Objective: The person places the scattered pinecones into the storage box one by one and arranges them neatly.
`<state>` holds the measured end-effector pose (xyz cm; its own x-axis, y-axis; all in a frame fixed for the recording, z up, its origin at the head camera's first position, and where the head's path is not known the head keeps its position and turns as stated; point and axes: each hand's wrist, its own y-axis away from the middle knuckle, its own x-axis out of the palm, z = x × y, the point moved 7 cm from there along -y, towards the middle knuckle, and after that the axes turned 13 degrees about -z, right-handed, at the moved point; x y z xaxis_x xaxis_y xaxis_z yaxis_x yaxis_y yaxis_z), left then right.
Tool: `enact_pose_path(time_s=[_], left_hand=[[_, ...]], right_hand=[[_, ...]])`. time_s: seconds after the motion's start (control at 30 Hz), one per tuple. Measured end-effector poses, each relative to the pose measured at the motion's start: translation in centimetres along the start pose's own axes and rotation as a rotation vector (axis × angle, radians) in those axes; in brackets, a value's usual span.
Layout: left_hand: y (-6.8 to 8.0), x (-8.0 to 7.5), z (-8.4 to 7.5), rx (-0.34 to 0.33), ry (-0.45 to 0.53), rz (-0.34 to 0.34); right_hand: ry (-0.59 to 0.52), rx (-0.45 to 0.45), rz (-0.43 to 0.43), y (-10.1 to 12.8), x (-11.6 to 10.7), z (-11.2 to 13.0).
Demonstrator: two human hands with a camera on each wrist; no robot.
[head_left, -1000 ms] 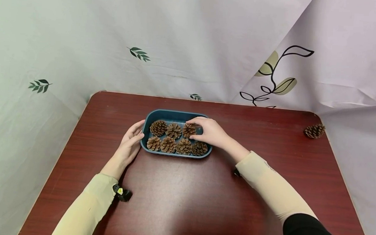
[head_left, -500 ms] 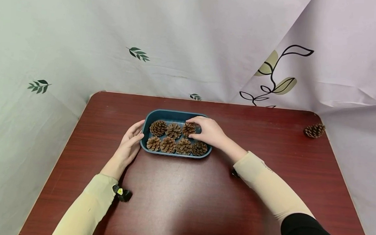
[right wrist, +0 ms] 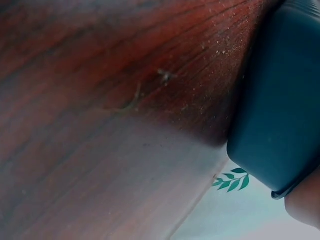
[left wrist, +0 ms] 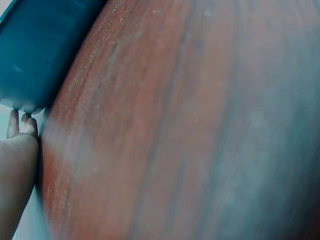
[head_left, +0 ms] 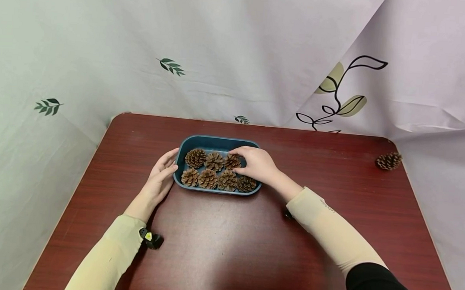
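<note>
A dark blue rectangular tray (head_left: pixel 216 192) on the table holds several brown pine cones in two rows. My left hand (head_left: pixel 159 176) is at the tray's left end, with its fingers and thumb resting against the wall; in the left wrist view, straight fingers (left wrist: pixel 27 125) touch the tray's underside edge. My right hand (head_left: pixel 257 163) reaches over the tray's right end. Its thumb and fingers pinch the rightmost pine cone (head_left: pixel 232 161) of the far row, beside another pine cone (head_left: pixel 214 161). In the right wrist view only the tray's outer wall (right wrist: pixel 280 100) and part of the hand show.
One more pine cone (head_left: pixel 389 161) lies near the far right corner of the dark red wooden table (head_left: pixel 212 239). A white cloth (head_left: pixel 228 54) with leaf prints hangs behind the table and along its sides.
My right hand has shifted slightly to the left, and the pine cone in its fingers has come closer to its neighbour. The left hand and tray look the same.
</note>
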<state>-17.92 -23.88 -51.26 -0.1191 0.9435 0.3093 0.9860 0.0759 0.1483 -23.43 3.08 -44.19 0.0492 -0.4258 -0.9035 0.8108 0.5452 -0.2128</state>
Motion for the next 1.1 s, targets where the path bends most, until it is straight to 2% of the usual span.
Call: enact_pose_path(time_s=[0.2, 0.5, 0.63, 0.77, 0.93, 1.1], left_hand=[[0.0, 0.1, -0.1, 0.003, 0.003, 0.003], [-0.1, 0.3, -0.1, 0.001, 0.003, 0.008], [-0.1, 0.4, -0.1, 0.001, 0.005, 0.008], [-0.1, 0.4, -0.1, 0.001, 0.003, 0.007], [-0.1, 0.3, -0.2, -0.003, 0.011, 0.005], [0.1, 0.2, -0.2, -0.002, 0.017, -0.003]], right_hand=[[0.036, -0.013, 0.022, 0.0, 0.2, 0.0], [-0.005, 0.001, 0.035, 0.0, 0.1, -0.3], [-0.078, 0.006, 0.035, 0.1, -0.2, -0.6], [-0.205, 0.021, 0.023, 0.3, -0.8, -1.0], [-0.354, 0.055, -0.019, 0.8, -2.1, -1.7], [-0.423, 0.087, -0.078, 1.4, -3.5, -2.5]])
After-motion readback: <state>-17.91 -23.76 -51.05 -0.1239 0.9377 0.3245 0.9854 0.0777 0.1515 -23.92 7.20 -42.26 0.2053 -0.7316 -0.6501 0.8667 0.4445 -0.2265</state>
